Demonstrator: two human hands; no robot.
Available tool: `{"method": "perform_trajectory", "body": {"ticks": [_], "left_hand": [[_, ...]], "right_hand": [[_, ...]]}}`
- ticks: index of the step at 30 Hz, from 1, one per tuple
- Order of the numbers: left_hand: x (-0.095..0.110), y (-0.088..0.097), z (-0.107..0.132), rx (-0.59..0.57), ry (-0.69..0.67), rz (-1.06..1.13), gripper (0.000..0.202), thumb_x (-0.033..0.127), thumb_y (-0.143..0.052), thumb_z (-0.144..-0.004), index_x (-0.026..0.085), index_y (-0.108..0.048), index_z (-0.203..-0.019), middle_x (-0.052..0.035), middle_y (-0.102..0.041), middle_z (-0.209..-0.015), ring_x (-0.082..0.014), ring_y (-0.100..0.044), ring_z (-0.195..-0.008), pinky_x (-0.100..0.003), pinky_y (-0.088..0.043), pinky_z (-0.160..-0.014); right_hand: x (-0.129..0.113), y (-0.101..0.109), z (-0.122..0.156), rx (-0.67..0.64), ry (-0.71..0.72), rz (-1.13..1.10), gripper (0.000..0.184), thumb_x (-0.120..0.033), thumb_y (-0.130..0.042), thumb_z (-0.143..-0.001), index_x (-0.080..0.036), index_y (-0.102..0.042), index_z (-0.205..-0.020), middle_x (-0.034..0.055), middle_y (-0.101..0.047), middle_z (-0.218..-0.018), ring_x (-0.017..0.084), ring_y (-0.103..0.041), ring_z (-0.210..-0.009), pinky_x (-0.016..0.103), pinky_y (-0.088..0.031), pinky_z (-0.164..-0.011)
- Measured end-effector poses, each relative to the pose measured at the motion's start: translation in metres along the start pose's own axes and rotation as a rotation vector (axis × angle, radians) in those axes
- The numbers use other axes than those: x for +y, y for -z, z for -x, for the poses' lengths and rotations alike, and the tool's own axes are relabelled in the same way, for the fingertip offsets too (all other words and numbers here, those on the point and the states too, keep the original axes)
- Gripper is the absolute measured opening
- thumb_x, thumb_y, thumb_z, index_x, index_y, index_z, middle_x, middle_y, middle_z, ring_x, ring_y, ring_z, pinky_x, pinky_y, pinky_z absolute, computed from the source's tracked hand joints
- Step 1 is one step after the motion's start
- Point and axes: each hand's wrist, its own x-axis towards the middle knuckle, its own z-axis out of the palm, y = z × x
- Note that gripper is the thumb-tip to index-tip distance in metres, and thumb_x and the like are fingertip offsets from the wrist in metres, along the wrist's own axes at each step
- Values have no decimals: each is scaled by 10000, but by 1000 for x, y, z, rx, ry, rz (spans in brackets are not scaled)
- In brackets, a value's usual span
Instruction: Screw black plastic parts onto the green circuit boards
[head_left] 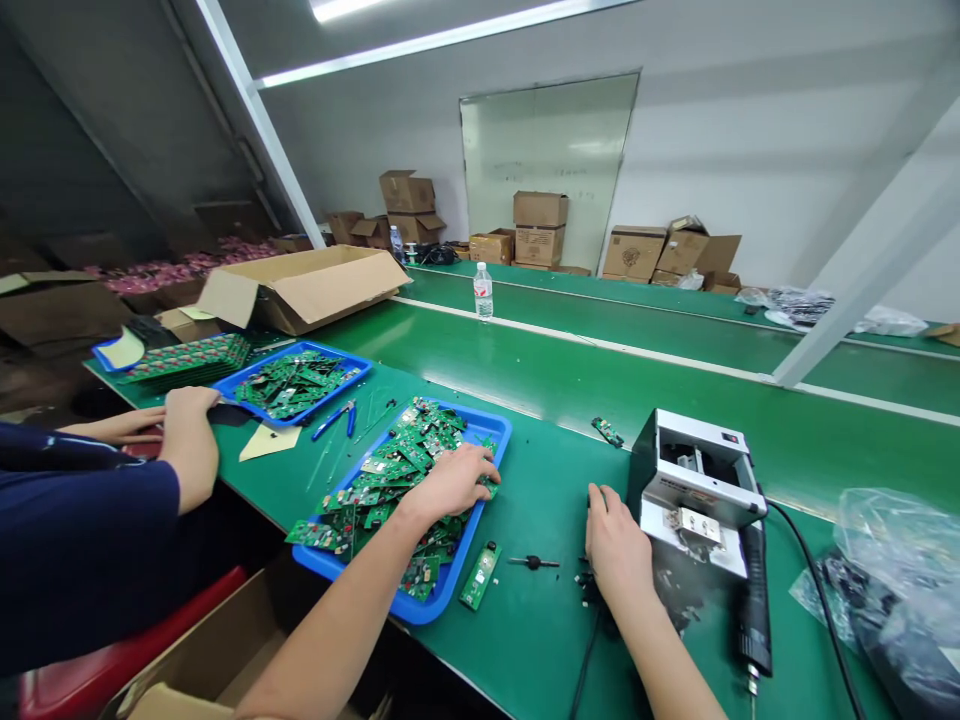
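Left hand (457,480) reaches over the near blue tray (412,608), fingers curled down at its right end among the green circuit boards (401,462) — fingertips partly hidden, so can't tell whether a board is pinched. Right hand (619,550) is low at the bench (547,480), left of the silver-and-black machine (705,470), fingers close together and bent; something dark shows at its edge, grip can't be told. Small black parts lie just left of it, too small to name.

Boards are heaped loose in the near tray, some overhanging its left rim. One single circuit board (480,576) lies on the bench just right of that tray, and a thin black tool (534,562) with a metal shaft at each end lies between that board and the right hand. Another small board (607,431) lies behind, near the machine's left side. Black electric screwdriver (755,600) stands along the machine's right side, tip pointing toward the wearer; clear plastic bag (885,550) with dark contents farther right.

Left side: second blue tray (363,372), also full of boards; blue-handled cutters (351,420) between the two trays. Co-worker's hand (191,402) is beside the second tray, dark blue sleeve (82,550) below. Water bottle (483,292) stands upright at the back — open cardboard box (330,290) to its left.
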Motion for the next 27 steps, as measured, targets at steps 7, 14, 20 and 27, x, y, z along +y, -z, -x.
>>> {"method": "perform_trajectory", "body": {"ticks": [7,14,20,27], "left_hand": [[29,-9,-43,84,-205,381,325,329,-570,-877,223,-679,-1164,-46,-685,-1188,-199,-606,-1085,-282,-412,-967],[59,-55,-70,-151,-175,908,440,472,-336,-955,144,-576,-1123,-66,-708,-905,-115,-608,-630,-228,-456,-574],[57,-72,-62,-345,-72,1081,362,520,-474,-891,175,-471,-1000,-17,-662,-797,-70,-532,-519,-166,-356,-451],[47,-61,-57,-374,-181,1106,400,528,-549,-861,152,-564,-994,24,-591,-683,-55,-447,-494,-185,-346,-486]], "right_hand": [[-11,-3,-10,-143,-129,148,165,-186,-558,-915,-128,-621,-1056,90,-633,-1037,192,-609,-938,312,-530,-708],[-10,0,-6,-177,-142,90,255,44,-448,-845,-122,-633,-899,114,-628,-988,217,-618,-917,303,-495,-701],[3,-1,-1,-201,-106,-195,171,-77,-488,-850,-179,-625,-845,81,-628,-871,196,-637,-760,283,-466,-671],[7,7,-2,-177,-125,-642,98,-215,-516,-824,-200,-612,-818,44,-689,-809,185,-670,-744,291,-526,-704]]}}
